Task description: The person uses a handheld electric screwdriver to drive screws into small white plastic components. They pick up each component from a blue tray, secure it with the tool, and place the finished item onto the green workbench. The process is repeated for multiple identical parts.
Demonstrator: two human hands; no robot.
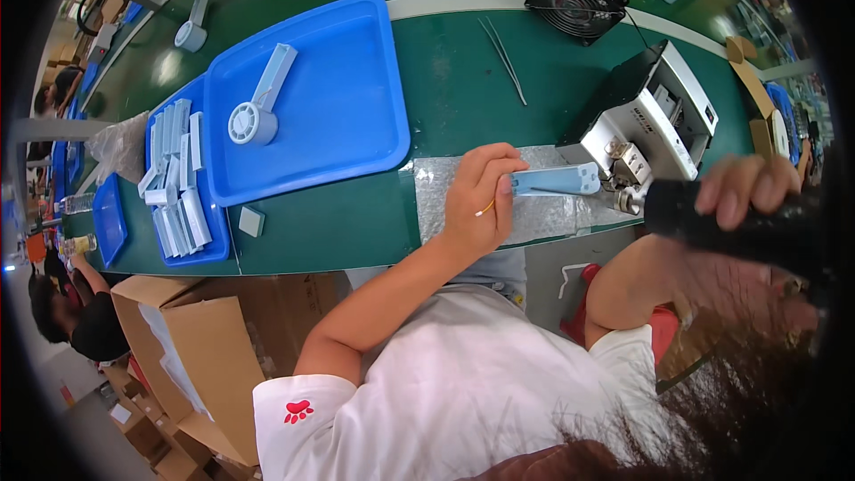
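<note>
My left hand (481, 199) is closed around one end of a flat, light blue plastic strip (557, 180). The strip's rounded far end has small holes and lies beside the metal fixture (631, 163) of a small white and black machine (648, 116). Beneath the strip is a clear bubble-textured sheet (539, 224) on the green bench. Close to the camera at the right, my raised right hand (746, 187) curls its fingers over a blurred black tube-shaped object (726, 223). Its thumb and palm are hidden.
A blue tray (378, 80) holds a round-headed light blue part (254, 123). Left of it, several pale pieces (178, 169) fill a smaller tray. Tweezers (505, 62) lie near a black fan (577, 4). A cardboard box (209, 356) stands below the bench; people are at left.
</note>
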